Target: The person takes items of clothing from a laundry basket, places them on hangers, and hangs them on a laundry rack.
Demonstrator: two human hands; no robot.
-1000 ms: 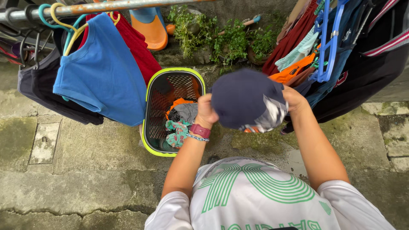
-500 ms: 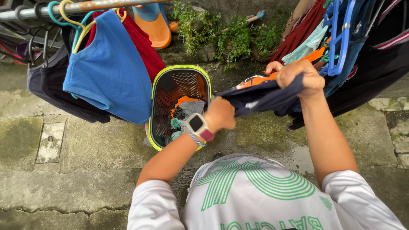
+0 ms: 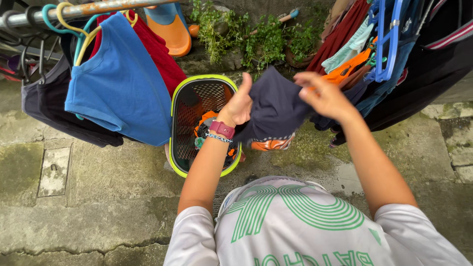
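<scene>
Garment [image 3: 273, 106], dark navy with an orange patch at its lower edge, held up between both hands above the right rim of the basket. Left hand [image 3: 239, 106] closed on the cloth's left edge, thumb sticking up, fingers hidden behind the fabric; pink watch and beaded band on that wrist. Right hand [image 3: 322, 96] pinching the top right corner of the same cloth, fingers curled in and loosely bunched, palm turned toward the camera.

Basket [image 3: 173, 123], black mesh with a lime-green rim, standing on the wet concrete floor [image 3: 98, 187] just below and left of the garment; orange, grey and patterned clothes lie inside it.

Rail [image 3: 93, 7] runs across the top left, carrying hangers with a blue shirt [image 3: 118, 83], a red one behind it and dark pieces further left. Orange boot [image 3: 170, 29] stands beyond the basket, beside green plants [image 3: 256, 39] along the wall. At right, a second crowd of hung clothes: maroon, pale green, orange, navy, with a blue hanger [image 3: 387, 44] among them, close to the right hand.
</scene>
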